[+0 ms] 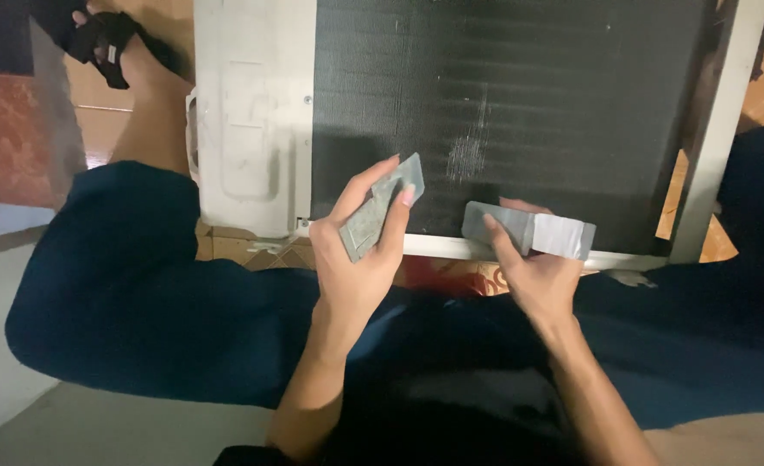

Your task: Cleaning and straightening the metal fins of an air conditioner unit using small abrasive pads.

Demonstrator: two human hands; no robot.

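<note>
No package, sign or screen in view. Only one doubtful case, near centre-right: a pale silvery band (565, 236) wrapped round the right end of the grey block (501, 224) gripped in the right hand (541, 280) (label or tape, cannot tell). Plain and rectangular, lighter than the block.

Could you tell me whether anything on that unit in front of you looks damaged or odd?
Yes: the dark finned coil has a pale, scuffed patch near its middle, just above the right hand, where the fins look flattened or scraped. The white casing also looks grimy. Each hand holds a flat grey block.
</note>
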